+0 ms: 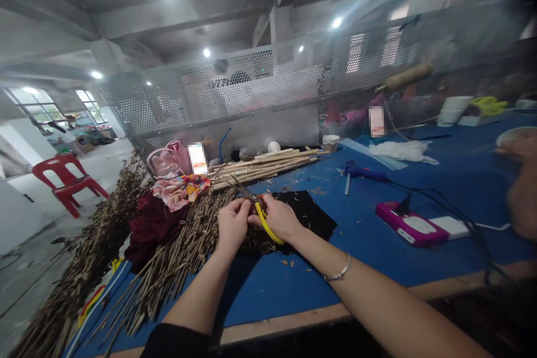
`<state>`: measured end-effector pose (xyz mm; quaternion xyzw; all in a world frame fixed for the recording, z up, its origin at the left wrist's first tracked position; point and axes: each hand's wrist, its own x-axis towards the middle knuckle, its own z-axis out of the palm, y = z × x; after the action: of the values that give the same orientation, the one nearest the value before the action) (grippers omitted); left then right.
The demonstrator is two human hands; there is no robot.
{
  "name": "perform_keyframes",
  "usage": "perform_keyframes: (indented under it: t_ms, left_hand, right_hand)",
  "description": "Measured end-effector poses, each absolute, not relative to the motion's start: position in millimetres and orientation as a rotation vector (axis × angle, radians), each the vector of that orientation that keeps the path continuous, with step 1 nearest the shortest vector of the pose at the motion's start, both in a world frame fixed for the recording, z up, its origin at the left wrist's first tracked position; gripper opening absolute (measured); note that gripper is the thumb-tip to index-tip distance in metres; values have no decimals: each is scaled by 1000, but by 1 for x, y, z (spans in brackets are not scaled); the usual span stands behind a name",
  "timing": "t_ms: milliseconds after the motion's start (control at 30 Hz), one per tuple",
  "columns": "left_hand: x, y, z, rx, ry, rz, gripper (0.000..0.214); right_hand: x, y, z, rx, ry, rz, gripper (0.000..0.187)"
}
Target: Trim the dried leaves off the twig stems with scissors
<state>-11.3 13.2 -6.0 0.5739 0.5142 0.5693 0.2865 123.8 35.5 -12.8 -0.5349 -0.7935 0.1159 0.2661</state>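
Observation:
Yellow-handled scissors (265, 224) are in my right hand (280, 218), their blades pointing up and to the left. Close beside it, my left hand (232, 224) is closed with thumb and fingers pressed together; what it pinches is hidden. Both hands are over a black cloth (312, 215) with small plant scraps on it. To the left of my left hand lies a pile of dry brown stalks (176, 257), spread across the blue table (356, 251).
Light wooden sticks (268, 166) lie at the back, near a small cup (331, 142). A blue glue gun (364, 171) and a magenta power strip (411, 225) with cables are on the right. Another person's arm (522, 196) shows at the right edge. A red chair (69, 179) stands left.

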Motion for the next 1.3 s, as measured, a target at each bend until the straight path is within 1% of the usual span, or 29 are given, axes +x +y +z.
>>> perform_keyframes:
  t_ms: [200,433,733,1067,1300]
  left_hand:
    - [-12,19,-11,1457,1369,1533,26]
    - [-13,21,-11,1342,1377,1547,22]
    - [-12,18,-10,1474,1373,1574,27]
    - [-11,13,-4,1519,1432,1533,25]
    - [-12,12,-5,1610,1444,1549,29]
  right_hand:
    - [123,37,-11,-1541,-2181,290,54]
    - [123,34,-12,-1515,-2193,271,62]
    - [122,35,-12,-1513,-2180,307,56]
    - [121,34,-18,-1406,-2155,304,62]
    - [119,32,-14,-1487,-2179,319,57]
